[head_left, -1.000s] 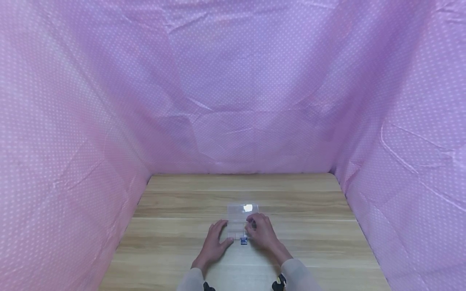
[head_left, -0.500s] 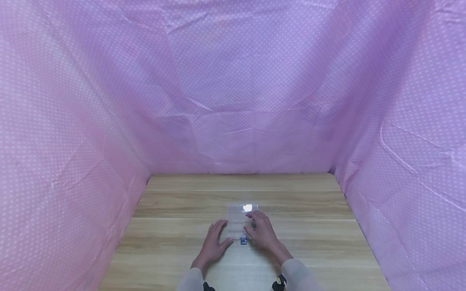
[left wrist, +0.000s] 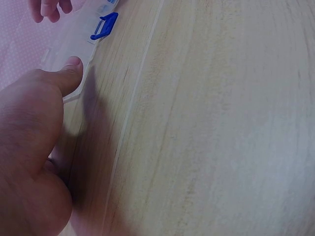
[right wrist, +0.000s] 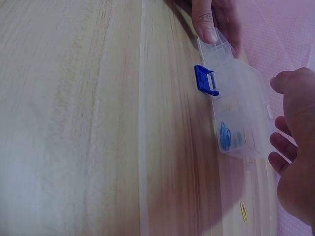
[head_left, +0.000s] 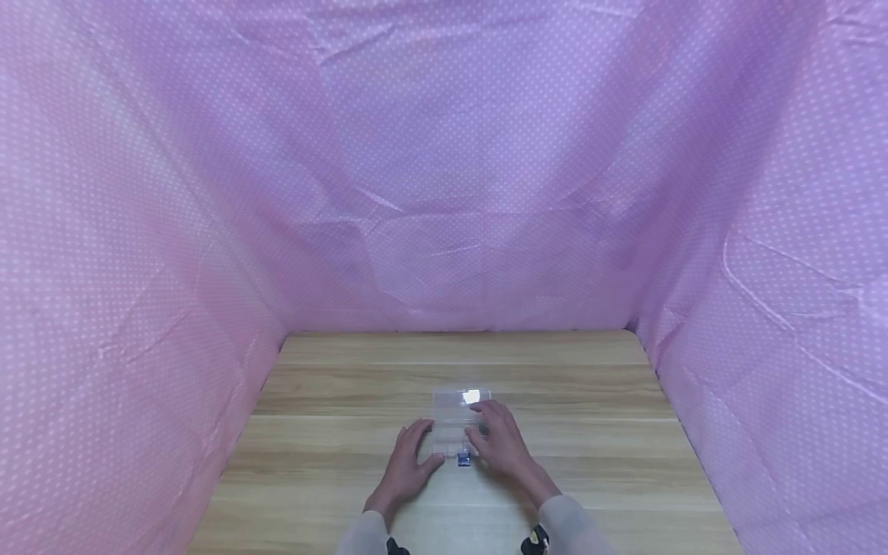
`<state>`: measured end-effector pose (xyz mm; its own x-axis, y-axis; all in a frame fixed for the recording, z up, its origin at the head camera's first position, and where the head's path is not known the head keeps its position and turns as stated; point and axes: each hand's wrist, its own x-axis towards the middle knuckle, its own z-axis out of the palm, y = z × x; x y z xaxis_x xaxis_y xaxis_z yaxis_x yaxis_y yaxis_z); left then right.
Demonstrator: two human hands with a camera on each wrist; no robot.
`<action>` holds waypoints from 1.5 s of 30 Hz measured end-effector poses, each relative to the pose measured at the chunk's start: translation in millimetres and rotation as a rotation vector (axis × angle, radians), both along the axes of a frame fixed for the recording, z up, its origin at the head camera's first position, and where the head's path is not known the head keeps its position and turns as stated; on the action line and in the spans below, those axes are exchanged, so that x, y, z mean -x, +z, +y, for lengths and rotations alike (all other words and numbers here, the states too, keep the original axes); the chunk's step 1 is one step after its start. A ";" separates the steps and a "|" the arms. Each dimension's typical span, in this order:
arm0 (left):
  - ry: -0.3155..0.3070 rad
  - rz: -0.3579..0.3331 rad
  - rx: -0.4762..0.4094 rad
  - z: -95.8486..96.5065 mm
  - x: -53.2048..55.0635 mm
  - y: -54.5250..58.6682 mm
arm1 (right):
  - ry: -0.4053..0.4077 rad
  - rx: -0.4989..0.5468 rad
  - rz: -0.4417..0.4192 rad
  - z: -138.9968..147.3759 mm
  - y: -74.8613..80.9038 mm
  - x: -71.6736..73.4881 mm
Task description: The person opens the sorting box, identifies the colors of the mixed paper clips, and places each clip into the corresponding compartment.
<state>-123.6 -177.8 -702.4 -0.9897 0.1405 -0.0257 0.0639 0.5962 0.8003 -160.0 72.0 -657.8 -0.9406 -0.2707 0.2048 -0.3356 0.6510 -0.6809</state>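
A clear plastic compartment box lies on the table, its lid laid open toward the back. On its near edge is a blue latch. My left hand grips the box's left end, with the thumb at the near corner and the fingers at the far side. Above the box's right part hovers my right hand, fingers loosely bent and apart, holding nothing visible. In the right wrist view, blue paper clips sit in the right end compartment.
A yellow paper clip lies on the wooden table, just right of the box. Pink dotted cloth hangs around the table's back and sides.
My right thumb and forefinger have spread apart, and the hand has shifted slightly over the box. The left hand has stayed in place on the box.
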 end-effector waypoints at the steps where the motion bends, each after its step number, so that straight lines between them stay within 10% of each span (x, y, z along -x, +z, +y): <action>1: -0.001 0.001 0.001 0.1 0.2 -0.1 | -0.001 0.003 0.008 0.8 0.9 -0.1; 45: 0.005 0.012 -0.013 1.5 -0.1 2.4 | -0.138 0.034 0.046 57.3 6.9 -8.9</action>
